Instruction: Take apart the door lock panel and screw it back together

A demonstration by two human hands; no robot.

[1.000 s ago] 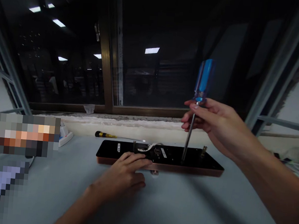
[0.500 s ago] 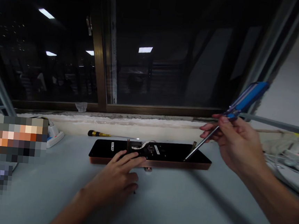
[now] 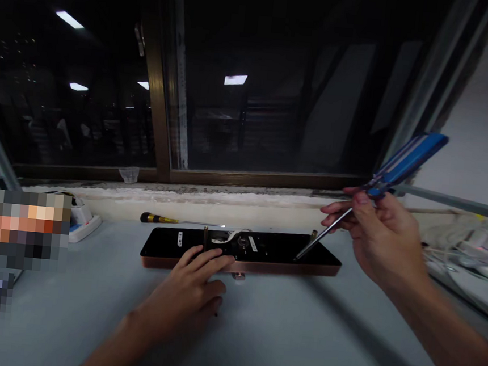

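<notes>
A long door-lock panel (image 3: 276,247) lies on the table, its black back up and its sides copper-coloured. Two posts, a white cable and small labels show on it. My left hand (image 3: 192,284) rests its outstretched fingertips on the panel's near edge, left of the middle. Its thumb side is bent lower down, and a small dark bit shows beneath, too small to name. In my right hand (image 3: 382,235) is a screwdriver (image 3: 411,158) with a blue and clear handle, gripped near the handle's base. The shaft slants down left, its tip at the panel's right part.
Behind the panel lies a second screwdriver (image 3: 159,219), black and yellow. A clear plastic cup (image 3: 129,174) stands on the window sill. White cables (image 3: 472,254) are piled at the right, and a white device (image 3: 84,227) sits at the left beside a blurred-out area.
The whole view has shifted slightly, so things appear a little further left. The blue screwdriver's handle leans a bit further right; its tip stays by the panel's right part. My left hand keeps its place on the panel.
</notes>
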